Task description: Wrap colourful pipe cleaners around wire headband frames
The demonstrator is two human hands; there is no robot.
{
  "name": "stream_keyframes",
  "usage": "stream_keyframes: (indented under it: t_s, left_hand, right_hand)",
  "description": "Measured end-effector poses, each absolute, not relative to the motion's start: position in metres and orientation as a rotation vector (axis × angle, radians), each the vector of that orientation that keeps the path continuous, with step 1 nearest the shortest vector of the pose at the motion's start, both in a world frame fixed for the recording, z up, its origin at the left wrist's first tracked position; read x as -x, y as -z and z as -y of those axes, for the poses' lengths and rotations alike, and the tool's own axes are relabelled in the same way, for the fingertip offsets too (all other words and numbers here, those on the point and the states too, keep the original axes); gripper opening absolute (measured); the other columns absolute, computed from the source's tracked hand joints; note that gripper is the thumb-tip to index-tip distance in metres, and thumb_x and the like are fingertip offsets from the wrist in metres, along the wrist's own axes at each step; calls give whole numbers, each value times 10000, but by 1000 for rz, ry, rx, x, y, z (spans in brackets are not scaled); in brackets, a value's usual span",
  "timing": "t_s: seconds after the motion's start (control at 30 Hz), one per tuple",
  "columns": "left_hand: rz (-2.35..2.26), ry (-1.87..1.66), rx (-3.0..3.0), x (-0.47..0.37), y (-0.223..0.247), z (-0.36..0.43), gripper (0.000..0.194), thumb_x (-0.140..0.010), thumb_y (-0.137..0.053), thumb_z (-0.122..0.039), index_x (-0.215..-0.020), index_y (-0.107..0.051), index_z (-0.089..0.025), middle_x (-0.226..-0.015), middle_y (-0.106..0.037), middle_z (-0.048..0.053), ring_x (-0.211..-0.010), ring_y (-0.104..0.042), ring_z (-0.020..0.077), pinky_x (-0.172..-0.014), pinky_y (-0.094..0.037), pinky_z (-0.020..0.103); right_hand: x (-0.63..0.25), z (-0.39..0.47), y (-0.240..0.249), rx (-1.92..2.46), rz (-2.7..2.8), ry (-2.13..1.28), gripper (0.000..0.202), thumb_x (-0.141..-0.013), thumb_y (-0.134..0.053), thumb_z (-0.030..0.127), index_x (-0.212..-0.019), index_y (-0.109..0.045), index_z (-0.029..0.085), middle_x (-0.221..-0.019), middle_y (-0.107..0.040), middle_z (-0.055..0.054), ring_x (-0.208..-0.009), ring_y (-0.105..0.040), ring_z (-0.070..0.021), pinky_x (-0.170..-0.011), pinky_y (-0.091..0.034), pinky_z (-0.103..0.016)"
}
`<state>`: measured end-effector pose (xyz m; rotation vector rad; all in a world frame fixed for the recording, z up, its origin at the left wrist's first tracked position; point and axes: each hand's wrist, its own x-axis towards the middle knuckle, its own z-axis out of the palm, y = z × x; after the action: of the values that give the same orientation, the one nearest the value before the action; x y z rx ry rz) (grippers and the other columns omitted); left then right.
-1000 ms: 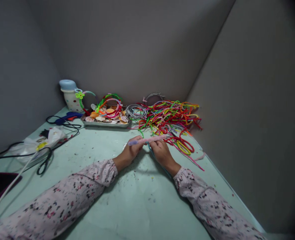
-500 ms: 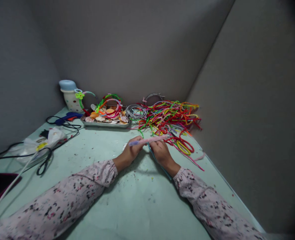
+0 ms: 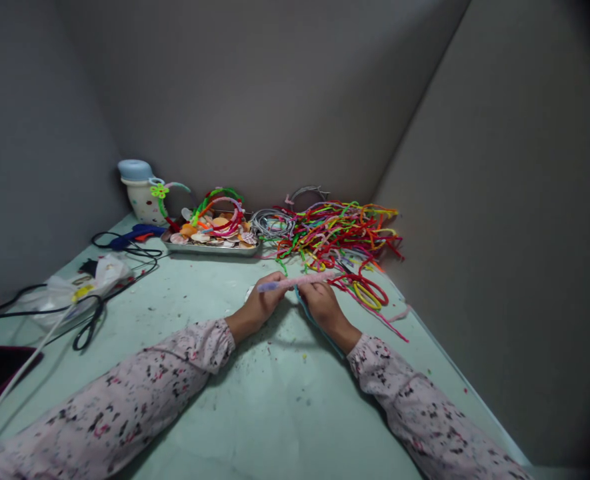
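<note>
In the middle of the table, a fuzzy pink band with a purple end (image 3: pixel 289 283), wrapped in pipe cleaner, lies across both hands. My left hand (image 3: pixel 267 297) is closed round its left part, the purple end sticking out over the thumb. My right hand (image 3: pixel 322 300) is closed at the band's right part. A light blue pipe cleaner (image 3: pixel 307 312) comes from between the hands and trails down beneath the right wrist. The fingertips are partly hidden behind the band.
Behind the hands stands a metal tray (image 3: pixel 215 251) of seashells and fuzzy headbands. A heap of coloured pipe cleaners (image 3: pixel 345 230) lies right of coiled grey wire (image 3: pixel 275 223). Scissors (image 3: pixel 369 293) rest by the right hand. Left are a bottle (image 3: pixel 142 193), a blue glue gun (image 3: pixel 137 233), and cords (image 3: pixel 97 323).
Almost nothing differs. My right hand's fingers have shifted very slightly at the pink band, which stays in the same place.
</note>
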<state>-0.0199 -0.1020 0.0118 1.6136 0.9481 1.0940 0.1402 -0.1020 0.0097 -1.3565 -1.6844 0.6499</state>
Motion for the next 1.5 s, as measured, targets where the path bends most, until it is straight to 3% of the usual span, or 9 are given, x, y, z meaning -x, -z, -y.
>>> stream_keyframes:
  t_s: [0.13, 0.43, 0.67, 0.93, 1.5]
  left_hand:
    - [-951, -1101, -1629, 20, -13, 102, 260, -841, -494, -344, -644, -446, -181, -588, -408, -45, -573, -362, 117, -546, -263, 263]
    - [-958, -1111, -1568, 20, -9, 101, 239, -830, -514, -332, -651, -459, -183, -592, -417, -42, -573, -367, 116, -547, -272, 264]
    - [-911, -1173, -1279, 17, 1, 90, 208, -761, -508, -292, -592, -465, -177, -546, -377, -36, -497, -319, 99, -467, -219, 252]
    - [-814, -1129, -1158, 17, 0, 89, 205, -747, -532, -299, -601, -467, -171, -530, -369, -41, -472, -292, 82, -443, -185, 235]
    - [-768, -1036, -1097, 18, -1, 90, 193, -746, -554, -283, -614, -494, -155, -564, -373, -32, -472, -281, 72, -432, -153, 234]
  right_hand:
    - [-140, 102, -8, 1314, 1660, -724, 329, -802, -426, 309, -486, -405, 219, -476, -430, 25, -520, -420, -144, -516, -295, -269]
    - [-140, 103, -11, 1274, 1666, -754, 318, -802, -443, 279, -490, -426, 218, -485, -425, 22, -527, -418, -145, -528, -315, -268]
    - [-140, 106, -9, 1110, 1582, -960, 142, -803, -524, 291, -795, -619, 186, -641, -567, 25, -561, -485, -135, -537, -394, -248]
    - [-143, 102, -1, 1025, 1717, -742, 216, -824, -540, 222, -989, -670, 173, -964, -691, -59, -891, -628, -184, -831, -479, -318]
    - [-146, 101, 3, 1010, 1736, -628, 202, -811, -593, 190, -986, -694, 193, -941, -674, -51, -834, -615, -171, -783, -486, -294]
